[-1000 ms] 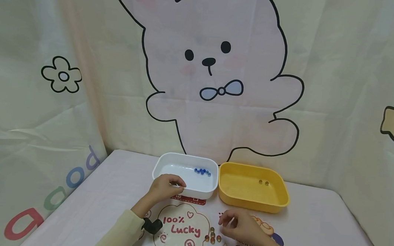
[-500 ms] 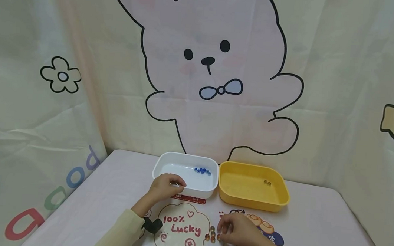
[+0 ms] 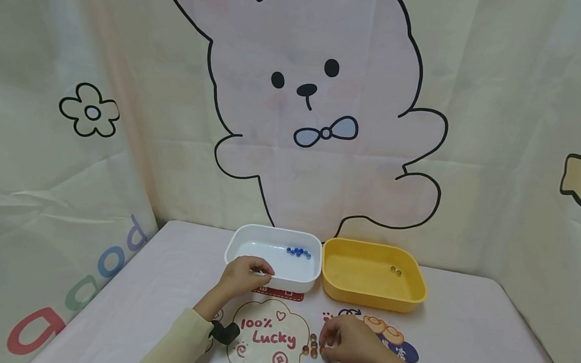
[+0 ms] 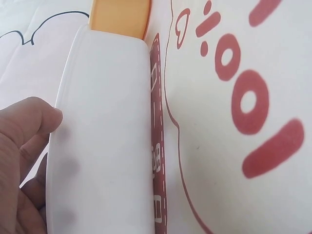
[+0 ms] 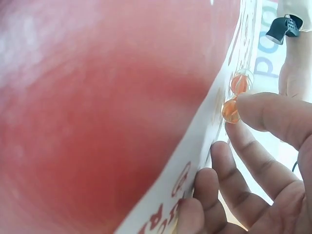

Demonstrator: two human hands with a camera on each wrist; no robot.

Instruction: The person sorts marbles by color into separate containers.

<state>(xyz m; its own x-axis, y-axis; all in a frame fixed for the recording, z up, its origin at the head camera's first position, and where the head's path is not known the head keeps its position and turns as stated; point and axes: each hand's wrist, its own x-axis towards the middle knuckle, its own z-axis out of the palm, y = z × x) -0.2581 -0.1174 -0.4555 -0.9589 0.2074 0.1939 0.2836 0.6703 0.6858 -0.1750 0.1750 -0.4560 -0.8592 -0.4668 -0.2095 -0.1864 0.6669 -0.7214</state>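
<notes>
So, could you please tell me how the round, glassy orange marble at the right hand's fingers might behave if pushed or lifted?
The round, glassy orange marble would probably roll if pushed, given its ball shape and the flat white tabletop. Its shiny surface suggests it may slip from the fingers. Its glassy look hints at stiffness.

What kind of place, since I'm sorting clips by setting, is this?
Probably a screened-off tabletop workspace: cartoon-printed curtains hang behind and beside a table bearing a white tray and a yellow tray.
</notes>
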